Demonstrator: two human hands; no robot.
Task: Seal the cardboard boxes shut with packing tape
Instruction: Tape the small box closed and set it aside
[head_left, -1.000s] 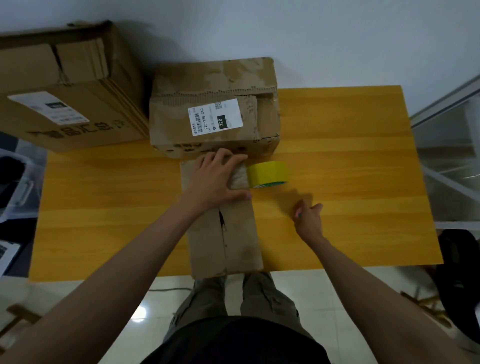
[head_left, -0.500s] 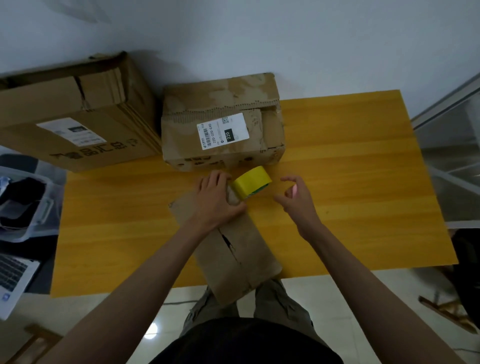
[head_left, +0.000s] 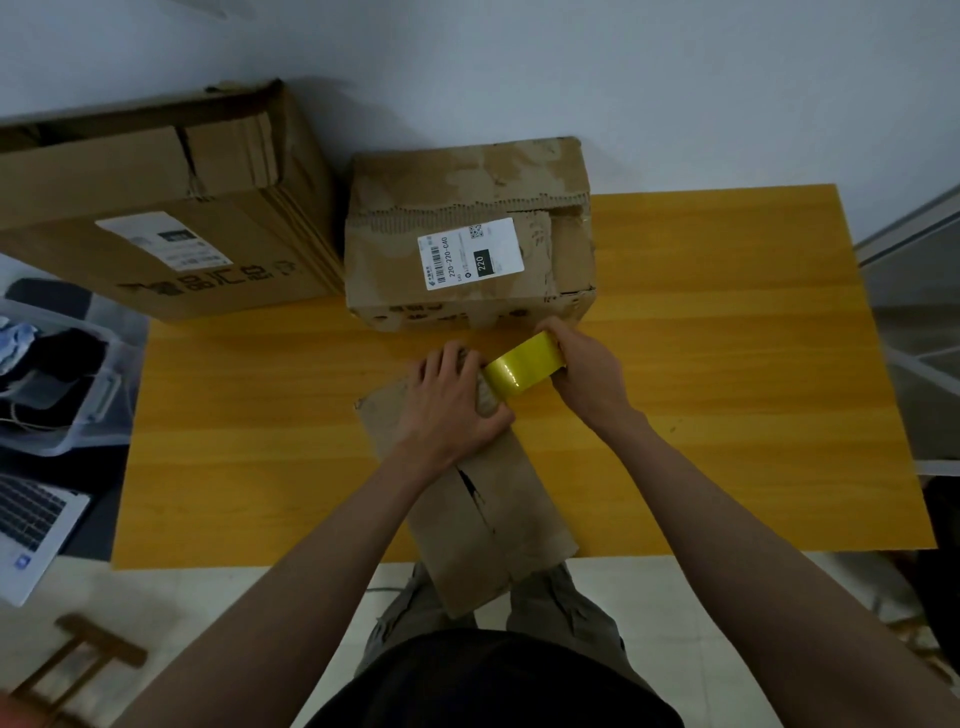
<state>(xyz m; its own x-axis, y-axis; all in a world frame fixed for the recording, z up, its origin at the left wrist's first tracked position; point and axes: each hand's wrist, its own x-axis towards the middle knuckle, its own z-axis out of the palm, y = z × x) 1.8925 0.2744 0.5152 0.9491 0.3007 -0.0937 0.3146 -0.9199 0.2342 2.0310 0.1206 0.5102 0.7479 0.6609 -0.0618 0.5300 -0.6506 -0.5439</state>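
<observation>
Head view: we note the left hand (head_left: 451, 402) pressing flat on the far end of a flattened cardboard box (head_left: 483, 499) that lies on the counter (head_left: 727, 364), overhanging its near edge. The right hand (head_left: 584, 371) has its grip closed round the yellow tape roll (head_left: 522, 366), just beside the left hand. A labelled box (head_left: 467, 234) stands behind them.

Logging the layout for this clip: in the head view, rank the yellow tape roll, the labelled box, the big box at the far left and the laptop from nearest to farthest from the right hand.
1. yellow tape roll: gripped by the right hand.
2. labelled box: just beyond, against the wall.
3. big box: far left, overhanging the table edge.
4. laptop: lower left, off the table.
</observation>
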